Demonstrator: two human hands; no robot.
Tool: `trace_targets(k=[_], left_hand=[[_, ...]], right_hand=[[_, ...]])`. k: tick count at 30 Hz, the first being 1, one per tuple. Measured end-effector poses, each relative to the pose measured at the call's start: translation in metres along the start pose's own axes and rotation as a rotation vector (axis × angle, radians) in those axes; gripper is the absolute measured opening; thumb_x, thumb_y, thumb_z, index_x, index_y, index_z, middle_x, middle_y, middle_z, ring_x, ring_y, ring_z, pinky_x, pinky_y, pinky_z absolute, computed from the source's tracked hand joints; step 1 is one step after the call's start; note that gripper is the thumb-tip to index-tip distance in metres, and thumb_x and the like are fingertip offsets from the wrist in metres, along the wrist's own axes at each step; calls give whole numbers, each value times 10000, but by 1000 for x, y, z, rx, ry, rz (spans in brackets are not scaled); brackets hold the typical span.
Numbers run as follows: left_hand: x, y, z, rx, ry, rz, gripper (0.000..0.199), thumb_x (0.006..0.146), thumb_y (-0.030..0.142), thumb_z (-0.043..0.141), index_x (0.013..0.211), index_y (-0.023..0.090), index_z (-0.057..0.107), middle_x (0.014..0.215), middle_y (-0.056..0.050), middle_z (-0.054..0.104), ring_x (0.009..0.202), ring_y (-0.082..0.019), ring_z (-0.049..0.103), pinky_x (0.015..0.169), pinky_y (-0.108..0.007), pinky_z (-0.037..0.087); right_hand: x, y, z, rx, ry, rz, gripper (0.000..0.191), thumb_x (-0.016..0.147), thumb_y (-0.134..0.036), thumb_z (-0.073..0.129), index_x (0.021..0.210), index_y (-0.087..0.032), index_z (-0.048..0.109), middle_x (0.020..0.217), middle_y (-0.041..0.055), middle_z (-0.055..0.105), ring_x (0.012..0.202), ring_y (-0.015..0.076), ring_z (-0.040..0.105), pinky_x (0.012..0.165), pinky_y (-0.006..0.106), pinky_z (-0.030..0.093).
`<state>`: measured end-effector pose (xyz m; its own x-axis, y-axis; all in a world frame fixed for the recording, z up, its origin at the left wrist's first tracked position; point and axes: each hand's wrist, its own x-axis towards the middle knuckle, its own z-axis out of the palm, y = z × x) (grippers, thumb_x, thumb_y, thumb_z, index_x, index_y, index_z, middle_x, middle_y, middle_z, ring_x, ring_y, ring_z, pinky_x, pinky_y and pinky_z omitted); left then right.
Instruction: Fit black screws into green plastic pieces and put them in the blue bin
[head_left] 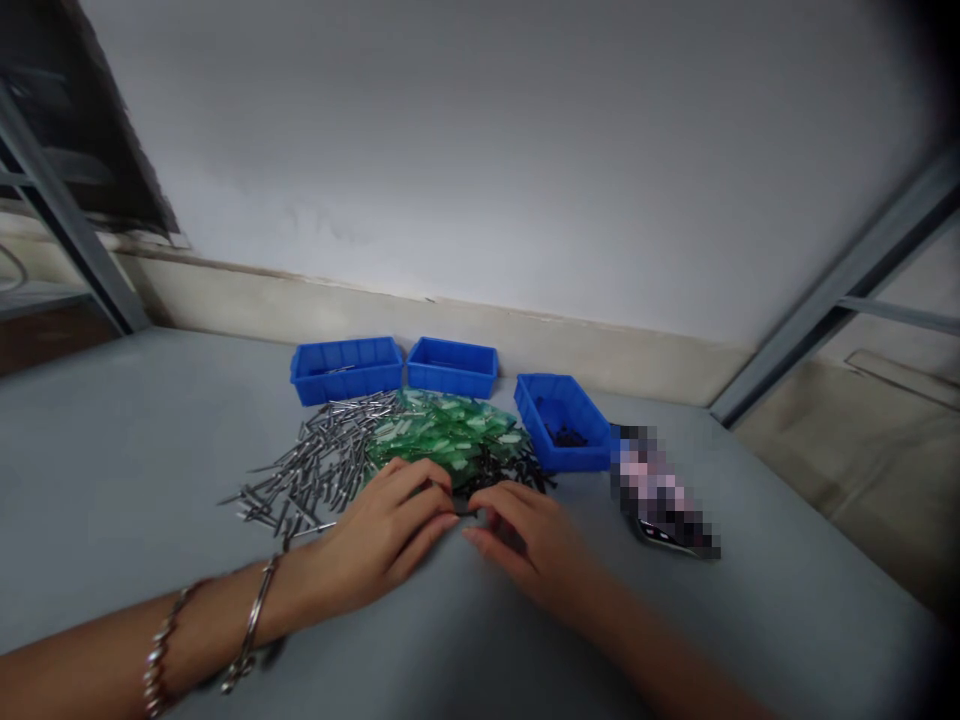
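My left hand (382, 525) lies over the near edge of a heap of green plastic pieces (442, 430), with a heap of steel pins (315, 465) just to its left. My right hand (529, 545) rests on the grey table, its fingertips close to those of my left hand. Small black parts (499, 470) lie in a loose heap along the green pieces, right behind my fingers. Something thin and dark may sit between my fingertips, but it is too small to tell.
Behind the heaps stand two blue plastic bins (346, 370) (451, 367), and a third blue bin (561, 422) holds black parts. A pixelated object (660, 490) lies on a phone (664, 537) at the right. A wall and metal uprights border the grey table (127, 450).
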<state>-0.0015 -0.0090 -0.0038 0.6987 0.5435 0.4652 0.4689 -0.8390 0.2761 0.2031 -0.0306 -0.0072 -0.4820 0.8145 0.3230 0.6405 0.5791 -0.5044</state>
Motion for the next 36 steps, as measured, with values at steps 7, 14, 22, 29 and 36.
trace_targets(k=[7,14,22,29,36], left_hand=[[-1,-1,1,4,12,21,117,920,181,396,938,185,511,964,-37,536,885,-167,492,797,-319,370],[0,0,-2,19,-70,-34,155,934,231,359,950,189,507,1025,-62,496,918,-191,449,809,-342,351],[2,1,-3,67,-83,-21,212,934,200,341,913,174,550,1014,-65,497,887,-189,444,787,-341,325],[2,3,-4,53,-67,11,185,916,163,381,902,175,566,1002,-63,513,859,-179,447,786,-341,326],[-1,0,-1,43,26,50,143,919,163,386,937,181,526,989,-55,511,897,-182,455,800,-348,304]], right_hand=[[1,-1,0,16,25,-41,185,915,-268,415,901,-189,581,845,30,620,786,139,559,693,251,421],[1,1,2,35,46,-61,141,898,-257,447,913,-190,571,855,35,621,790,149,565,693,259,426],[0,1,1,40,50,-84,142,908,-240,435,932,-201,569,861,26,612,796,139,559,711,250,423],[1,1,0,14,36,-92,149,904,-225,435,931,-197,579,833,25,594,765,142,551,684,248,413],[0,-1,0,30,15,-5,215,879,-333,490,1031,-196,558,853,34,607,744,142,557,677,251,432]])
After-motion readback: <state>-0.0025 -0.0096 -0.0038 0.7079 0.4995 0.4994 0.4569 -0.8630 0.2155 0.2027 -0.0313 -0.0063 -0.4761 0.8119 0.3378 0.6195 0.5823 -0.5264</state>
